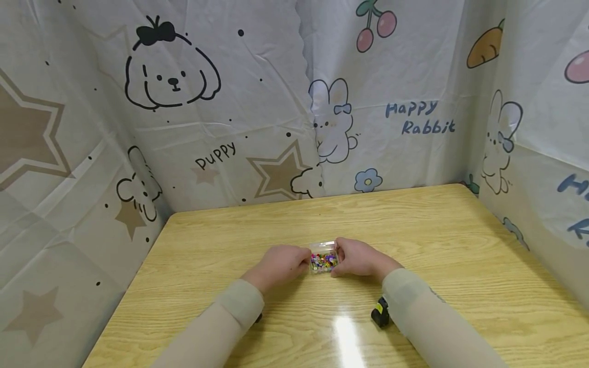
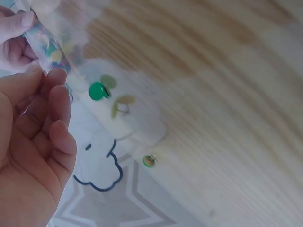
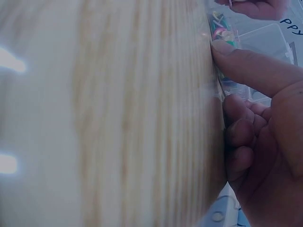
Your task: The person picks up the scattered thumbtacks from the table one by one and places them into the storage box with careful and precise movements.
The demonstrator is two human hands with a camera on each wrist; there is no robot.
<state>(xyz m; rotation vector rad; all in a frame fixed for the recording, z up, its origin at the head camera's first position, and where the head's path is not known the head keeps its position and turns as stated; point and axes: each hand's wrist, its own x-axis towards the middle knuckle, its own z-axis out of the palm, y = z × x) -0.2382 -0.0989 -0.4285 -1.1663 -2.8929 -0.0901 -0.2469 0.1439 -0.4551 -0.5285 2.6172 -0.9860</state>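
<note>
A small clear plastic box, filled with small colourful pieces, sits on the table with its transparent lid raised at the back. My right hand grips the box's right side, the thumb along its near wall and the other fingers curled. On the box's left, my left hand pinches at the edge with thumb and curled fingers. The left wrist view shows loose green round-headed pieces on the wood close to that hand, one lying farther off.
The pale wooden table stands against hanging cloth printed with cartoon animals on several sides. A small black and yellow object lies beside the right sleeve. A dark thing peeks out by the left sleeve.
</note>
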